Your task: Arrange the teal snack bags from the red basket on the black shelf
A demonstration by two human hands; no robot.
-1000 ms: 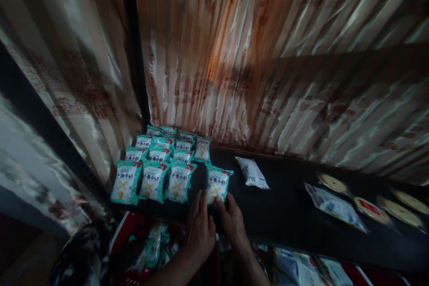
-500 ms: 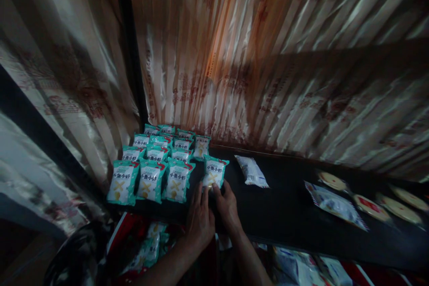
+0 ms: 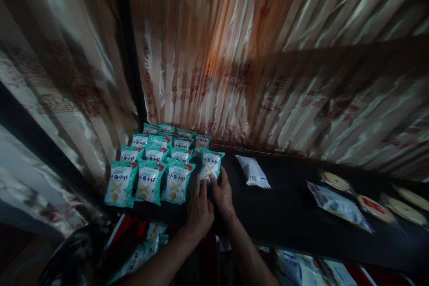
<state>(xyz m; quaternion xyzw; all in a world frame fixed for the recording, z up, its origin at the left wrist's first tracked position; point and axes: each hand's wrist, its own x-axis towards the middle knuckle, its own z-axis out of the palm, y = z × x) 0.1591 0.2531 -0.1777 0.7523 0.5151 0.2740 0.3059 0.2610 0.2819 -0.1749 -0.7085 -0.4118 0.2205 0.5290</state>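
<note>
Between my two hands is a teal and white snack bag [image 3: 211, 163], upright on the black shelf [image 3: 268, 210]. My left hand [image 3: 200, 210] has its fingers against the bag's lower left front. My right hand [image 3: 222, 192] grips the lower right side, thumb on the front. Left of this bag, matching bags stand in rows, the nearest front one [image 3: 177, 181] just beside my left hand. Another teal bag [image 3: 202, 142] stands behind the held one, at the end of its row.
A white packet [image 3: 253, 171] lies to the right, with a larger clear-and-white packet [image 3: 340, 205] and several round flat packs [image 3: 375, 208] farther along. Below the shelf are more teal bags [image 3: 144, 250] and other packets [image 3: 298, 268]. A pleated curtain [image 3: 268, 76] hangs behind.
Both hands have pushed the snack bag a little farther back and slightly left, closer to the bag behind it. The view has shifted slightly.
</note>
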